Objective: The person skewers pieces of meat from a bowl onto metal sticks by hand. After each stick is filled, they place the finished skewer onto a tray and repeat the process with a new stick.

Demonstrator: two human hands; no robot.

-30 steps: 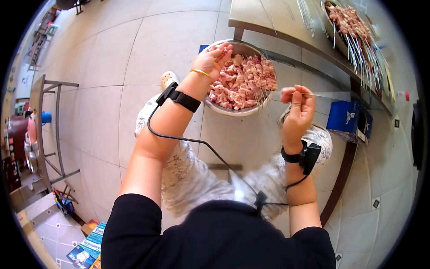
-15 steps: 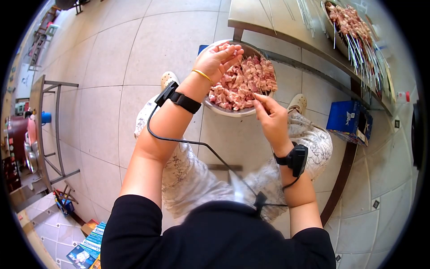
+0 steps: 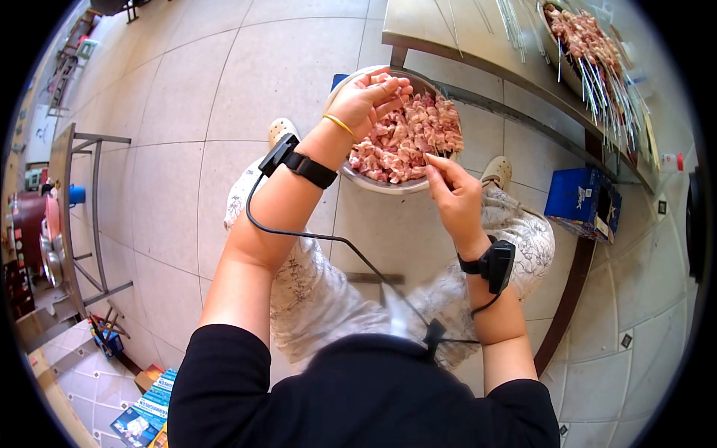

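A metal basin point(image 3: 366, 182) of raw meat pieces point(image 3: 396, 153) stands on the floor in front of my knees. Above its left side, my left hand point(image 3: 371, 101) is curled, with pinkish meat partly showing at its fingers. My right hand point(image 3: 454, 198) is closed in a pinch at the basin's near right edge. A thin metal skewer seems to be between its thumb and forefinger, though most of it is lost against the meat. Threaded meat lies along the basin's right side.
At the upper right, a metal table point(image 3: 448, 30) carries loose skewers point(image 3: 511, 26) and a container of finished meat skewers point(image 3: 586, 37). A blue box point(image 3: 571, 194) sits on the floor under its edge. A metal-framed table point(image 3: 95, 201) stands at the left.
Both hands have shifted very slightly to the right. Their closed grips look the same, and the basin's contents show no clear difference.
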